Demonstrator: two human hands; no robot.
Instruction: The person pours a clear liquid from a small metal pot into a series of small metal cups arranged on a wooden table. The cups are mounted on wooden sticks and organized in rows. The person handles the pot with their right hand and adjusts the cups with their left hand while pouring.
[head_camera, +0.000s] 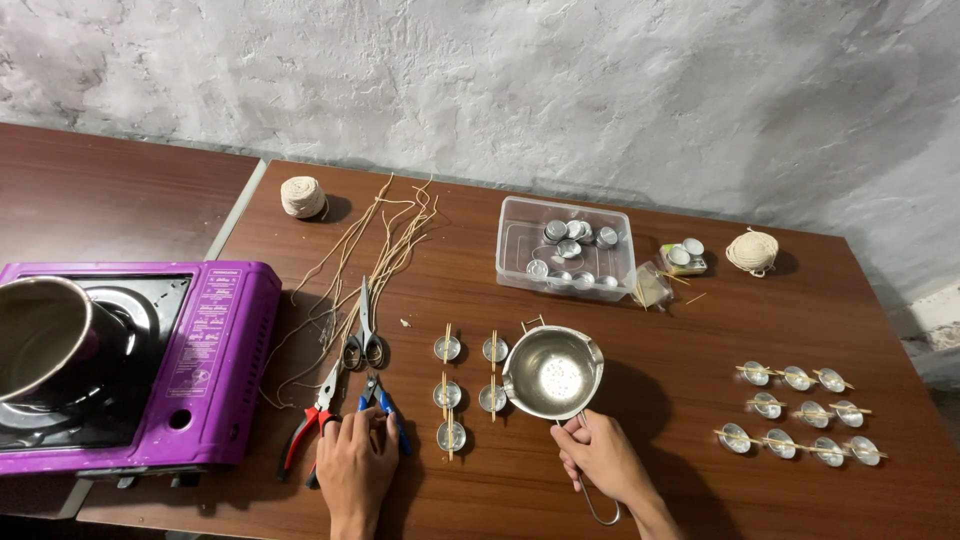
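Note:
My right hand (600, 458) grips the wire handle of a small steel pouring pot (552, 372) that stands on the brown table (640, 330). My left hand (356, 462) rests flat on the table over the blue-handled pliers (383, 398), with the red-handled pliers (312, 415) just to its left. Between the hands lie several small metal cups (448, 392) with sticks laid across them.
A purple portable gas stove (190, 350) with a steel pot (40, 335) is at the left. Scissors (364, 330), cut wick strings (385, 245), two twine balls (303, 196) (752, 250), a clear plastic box of metal cups (566, 258) and more cups with sticks (800, 410) lie around.

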